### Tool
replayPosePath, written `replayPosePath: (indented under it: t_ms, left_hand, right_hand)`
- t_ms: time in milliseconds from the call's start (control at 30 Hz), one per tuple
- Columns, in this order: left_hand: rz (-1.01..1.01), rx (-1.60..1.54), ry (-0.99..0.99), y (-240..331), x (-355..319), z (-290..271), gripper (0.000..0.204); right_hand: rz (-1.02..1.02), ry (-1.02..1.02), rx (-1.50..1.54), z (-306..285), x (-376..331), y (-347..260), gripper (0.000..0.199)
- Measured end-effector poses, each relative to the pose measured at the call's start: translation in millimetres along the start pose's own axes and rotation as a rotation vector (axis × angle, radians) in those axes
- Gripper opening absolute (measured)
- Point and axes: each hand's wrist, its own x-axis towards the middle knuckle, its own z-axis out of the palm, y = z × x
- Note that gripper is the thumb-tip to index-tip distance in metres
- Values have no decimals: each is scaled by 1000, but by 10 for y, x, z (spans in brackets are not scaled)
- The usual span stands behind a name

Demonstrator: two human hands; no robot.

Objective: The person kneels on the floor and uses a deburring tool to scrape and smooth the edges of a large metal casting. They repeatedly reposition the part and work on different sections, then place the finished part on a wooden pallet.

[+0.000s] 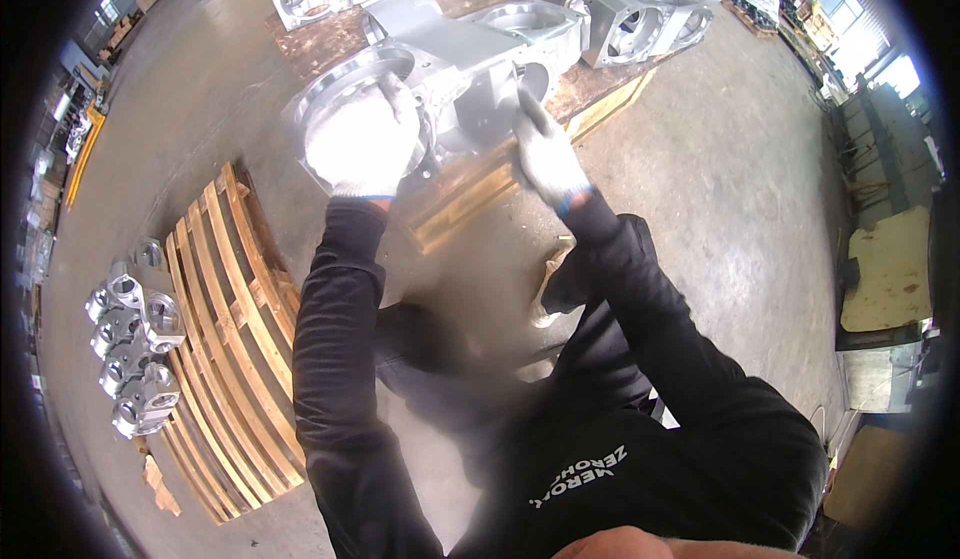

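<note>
A large silvery machined metal housing [450,44] with round bores lies at the near edge of a wooden pallet. My left hand [362,141], in a white glove, grips the rim of its left ring-shaped bore; glare washes out part of those fingers. On the other side, my right hand [547,151], also gloved in white, holds the housing's near right edge, fingers pointing away from me. Some fingertips of both hands are hidden by the metal.
More metal housings [645,29] stand on the pallet [480,204], at its right and far left. A stack of slatted wooden pallets [225,329] lies on the floor to my left, with smaller castings [140,344] beside it. A cream-coloured panel [888,271] stands at far right.
</note>
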Motion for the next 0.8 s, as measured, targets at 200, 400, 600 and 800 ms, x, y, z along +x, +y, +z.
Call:
replayPosePath:
  t_ms: [200,400,600,800]
  left_hand:
    - [21,24,-101,-11,-14,-55,38]
    - [-47,18,-173,2,-25,-53,38]
    - [5,17,-102,0,-32,-55,41]
    - [-3,51,-150,-22,-33,-31,41]
  right_hand:
    - [-484,-103,-668,104,43,-28,55]
    - [-268,-194,-143,-46,53,184,68]
    - [-195,-33,-510,-155,-38,193,74]
    - [-533,-63,-666,-231,184,218,54]
